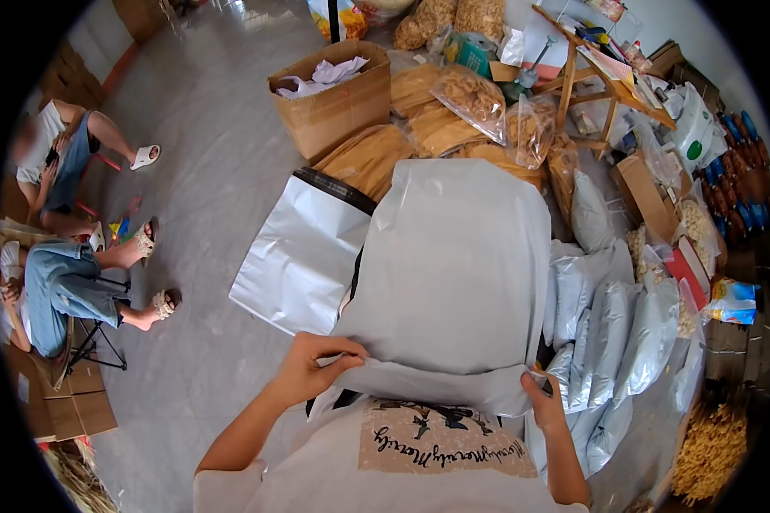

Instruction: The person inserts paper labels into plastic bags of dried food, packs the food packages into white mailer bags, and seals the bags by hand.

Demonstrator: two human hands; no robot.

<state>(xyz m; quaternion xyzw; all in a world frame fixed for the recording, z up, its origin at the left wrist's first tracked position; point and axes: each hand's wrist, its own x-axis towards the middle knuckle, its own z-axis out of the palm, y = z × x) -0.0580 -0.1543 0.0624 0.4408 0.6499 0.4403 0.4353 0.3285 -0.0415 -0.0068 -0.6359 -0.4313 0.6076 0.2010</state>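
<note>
A large grey plastic mailing bag (453,265) is spread in front of my body, its near edge folded over into a band. At the left end of that fold, my left hand (316,366) pinches the plastic between thumb and fingers. My right hand (546,400) grips the opposite end, thumb on top, with part of its fingers hidden behind the plastic. Left of the bag lies a flat white mailing bag (304,252) with a dark strip along its far edge. What lies inside or under the grey bag is hidden.
Several filled silvery bags (612,329) are piled at right. Beyond stand an open cardboard box (334,107), clear bags of brown dried food (470,103) and a wooden rack (569,77). Two people sit at left, one in jeans (64,286). Grey floor (197,197) lies between.
</note>
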